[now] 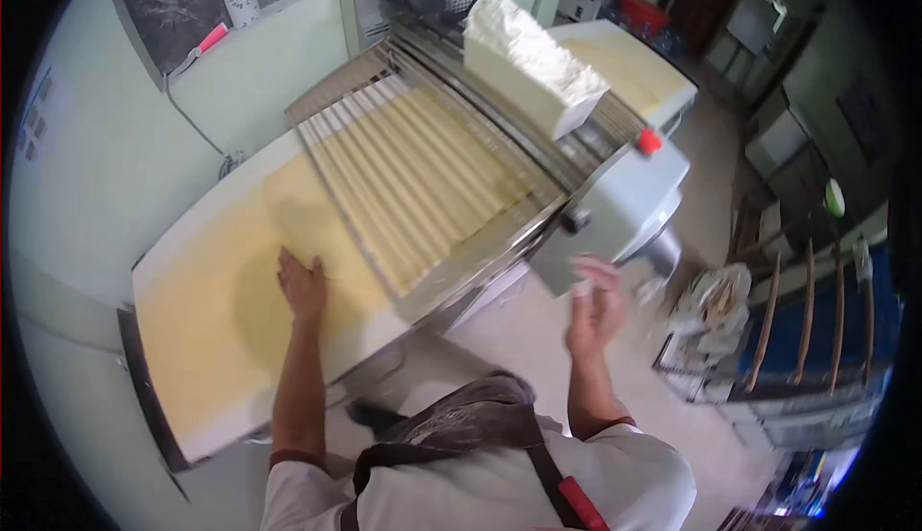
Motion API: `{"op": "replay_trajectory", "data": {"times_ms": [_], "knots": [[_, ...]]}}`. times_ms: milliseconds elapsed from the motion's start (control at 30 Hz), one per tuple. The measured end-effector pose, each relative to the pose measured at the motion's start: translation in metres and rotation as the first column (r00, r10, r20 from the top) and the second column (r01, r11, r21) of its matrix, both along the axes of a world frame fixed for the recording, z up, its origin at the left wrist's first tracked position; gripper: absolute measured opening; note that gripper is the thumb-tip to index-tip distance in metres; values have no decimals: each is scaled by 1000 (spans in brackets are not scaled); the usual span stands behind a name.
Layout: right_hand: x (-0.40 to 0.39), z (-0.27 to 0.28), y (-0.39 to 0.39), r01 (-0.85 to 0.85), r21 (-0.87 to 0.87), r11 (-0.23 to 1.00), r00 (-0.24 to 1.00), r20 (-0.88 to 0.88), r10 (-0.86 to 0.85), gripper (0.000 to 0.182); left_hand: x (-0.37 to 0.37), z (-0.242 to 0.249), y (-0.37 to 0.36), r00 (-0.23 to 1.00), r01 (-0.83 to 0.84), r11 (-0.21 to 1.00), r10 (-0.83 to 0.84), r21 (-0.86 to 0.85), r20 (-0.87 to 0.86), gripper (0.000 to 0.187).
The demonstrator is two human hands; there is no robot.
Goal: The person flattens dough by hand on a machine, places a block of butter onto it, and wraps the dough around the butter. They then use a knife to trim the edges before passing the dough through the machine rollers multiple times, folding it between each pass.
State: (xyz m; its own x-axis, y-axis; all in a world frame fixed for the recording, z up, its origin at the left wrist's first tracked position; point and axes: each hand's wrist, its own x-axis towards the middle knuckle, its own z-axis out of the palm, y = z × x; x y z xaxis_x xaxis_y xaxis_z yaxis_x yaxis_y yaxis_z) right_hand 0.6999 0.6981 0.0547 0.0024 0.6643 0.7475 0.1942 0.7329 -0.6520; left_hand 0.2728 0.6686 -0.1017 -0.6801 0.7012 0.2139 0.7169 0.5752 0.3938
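Note:
A dough sheeter (615,205) stands before me, with a metal guard grille (423,176) over its rollers. A thin sheet of pale yellow dough (279,272) lies on its left conveyor belt (182,368). My left hand (303,286) rests flat on the dough, fingers spread, close to the grille. My right hand (595,305) hangs in the air in front of the machine's grey side housing, blurred, fingers loosely curled, holding nothing that I can make out. A white tub heaped with flour (533,60) sits on top of the machine.
A red knob (650,140) sticks up on the housing. The right conveyor belt (634,70) extends away behind the tub. Wooden rack slats (807,320) and a crumpled bag (715,301) stand on the floor to my right. A pale wall runs along the left.

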Motion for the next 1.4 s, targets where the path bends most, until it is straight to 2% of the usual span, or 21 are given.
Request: {"op": "replay_trajectory", "data": {"times_ms": [100,133,233,333,433,533,600,667,700,800,833,867,933,967,1033,1133,1200,1233,1267,1333,1400], "knots": [[-126,-19,-72,-156,-214,964,966,169,194,26,-65,-30,-5,925,-37,891,-141,452,354,62],[-167,-35,-87,-209,-330,920,942,184,280,32,-60,-3,-15,671,-389,588,-347,710,655,49],[-285,-73,-116,-185,-547,816,851,327,412,47,-124,-17,-63,-53,-620,659,-576,425,816,41],[-381,-113,-135,57,-105,993,713,701,33,47,-134,-4,-93,-131,-403,867,-370,292,920,38],[-417,-106,-140,169,-11,986,618,780,-97,46,-169,19,-127,-48,-291,899,-355,327,933,41],[-435,-118,-152,-4,-304,953,654,720,232,35,-230,24,-166,-289,-166,945,-321,283,902,40],[-455,-111,-165,-56,-422,905,524,759,387,28,-262,30,-187,-127,6,775,-626,632,769,30],[-475,-120,-176,-167,-483,859,469,728,500,18,-414,-82,-190,-495,-329,897,-430,294,755,19],[-480,-120,-181,-218,-508,833,484,685,545,19,-432,-50,-190,-409,-138,963,-270,233,872,12],[-495,-123,-191,-384,-534,754,535,537,653,23,-423,24,-179,410,-135,978,-90,158,908,17],[-502,-134,-191,-431,-514,742,572,480,665,24,-423,60,-178,692,43,999,-37,10,721,19],[-503,-142,-194,-479,-496,724,602,415,683,26,-403,94,-169,705,42,992,-116,122,700,23],[-485,-107,-175,-488,-625,609,597,270,755,28,-407,145,-141,954,246,966,-226,-82,197,21],[-472,-81,-158,-495,-681,540,589,194,784,29,-358,199,-116,917,303,952,-276,-50,289,17],[-426,-39,-126,-470,-661,585,670,165,724,31,-335,231,-65,897,442,897,-442,11,24,14],[-357,-27,-78,-319,-603,731,872,114,475,29,-242,284,30,807,554,831,-551,52,212,26],[-307,-27,-37,-186,-700,689,926,109,361,26,-163,290,83,624,656,694,-720,296,304,30],[-286,-33,-15,-161,-797,582,949,38,314,25,-172,270,140,574,650,735,-642,196,508,31],[-268,-34,4,-175,-816,552,967,-36,254,26,-142,223,175,362,464,734,-668,496,650,36],[-242,-46,38,-99,-800,592,991,-29,127,30,-57,133,182,800,594,799,-599,94,34,72],[-226,-77,58,77,-727,682,993,120,16,37,-18,53,180,759,633,773,-628,-29,-172,79]]}}
